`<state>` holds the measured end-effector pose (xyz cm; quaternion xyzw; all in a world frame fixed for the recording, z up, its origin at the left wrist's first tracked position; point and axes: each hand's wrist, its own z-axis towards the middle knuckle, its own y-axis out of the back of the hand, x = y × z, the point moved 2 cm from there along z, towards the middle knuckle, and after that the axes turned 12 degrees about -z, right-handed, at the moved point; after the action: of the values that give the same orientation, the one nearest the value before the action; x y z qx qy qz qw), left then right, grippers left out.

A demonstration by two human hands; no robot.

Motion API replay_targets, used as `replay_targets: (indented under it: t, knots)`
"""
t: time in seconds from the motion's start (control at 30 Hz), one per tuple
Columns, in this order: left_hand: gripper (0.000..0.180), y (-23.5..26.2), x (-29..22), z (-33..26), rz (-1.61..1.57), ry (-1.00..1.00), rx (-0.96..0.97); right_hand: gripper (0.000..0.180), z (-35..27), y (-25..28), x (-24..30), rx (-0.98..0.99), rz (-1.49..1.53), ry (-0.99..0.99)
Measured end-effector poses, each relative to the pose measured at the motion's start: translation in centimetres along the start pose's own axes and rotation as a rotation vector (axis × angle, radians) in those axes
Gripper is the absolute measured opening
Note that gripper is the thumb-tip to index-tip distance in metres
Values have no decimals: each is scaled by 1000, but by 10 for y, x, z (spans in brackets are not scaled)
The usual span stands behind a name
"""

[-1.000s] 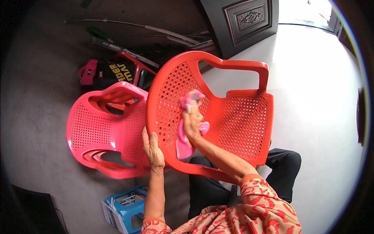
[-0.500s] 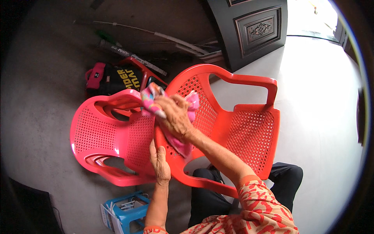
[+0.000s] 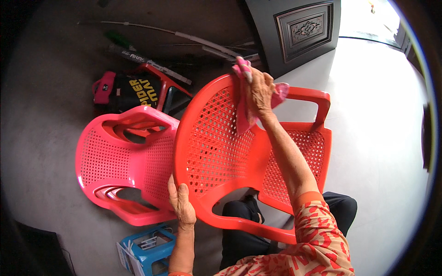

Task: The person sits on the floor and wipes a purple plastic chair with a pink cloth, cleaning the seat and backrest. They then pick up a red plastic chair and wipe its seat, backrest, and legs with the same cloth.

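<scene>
A red plastic armchair (image 3: pixel 258 158) with a perforated back and seat stands tilted in front of me. My left hand (image 3: pixel 183 206) grips the lower left edge of its backrest, thumb in front and the other fingers partly hidden behind. Bunched under my right hand (image 3: pixel 260 94) is a pink patterned cloth (image 3: pixel 243 110), pressed against the far top of the backrest near the armrest. Part of the cloth hangs down over the perforated panel, and another part sticks out to the right of the hand.
Stacked pink plastic armchairs (image 3: pixel 110 154) stand close on the left. Behind them are a black bag with yellow lettering (image 3: pixel 138 94) and long strips (image 3: pixel 202 43). A blue stool (image 3: pixel 149 248) is near my left forearm. A dark carved door (image 3: pixel 304 34) stands at the back.
My right hand has carried the cloth from the left rim of the backrest to its far top. My left hand has slid slightly down and left, still on the chair's edge.
</scene>
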<state>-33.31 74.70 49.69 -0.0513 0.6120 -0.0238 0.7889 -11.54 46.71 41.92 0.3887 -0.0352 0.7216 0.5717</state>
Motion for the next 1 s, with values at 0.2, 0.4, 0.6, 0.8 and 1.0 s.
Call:
replay_targets:
  t: [0.2, 0.4, 0.6, 0.8, 1.0]
  knots:
    - [46, 1, -2, 1, -33, 5, 3, 40, -15, 24, -37, 11, -350, 24]
    - [46, -8, 1, 2, -27, -3, 39, 67, -36, -12, 0, -104, 13, -202]
    - [47, -1, -3, 2, 70, -30, 18, 63, -85, 28, 98, 93, 235, -7]
    - [46, 10, 12, 4, 4, 19, -9, 56, -135, 109, 147, 340, 631, 239]
    - [44, 13, 15, 4, 9, -10, -7, 29, -117, 146, 113, 179, 295, 659]
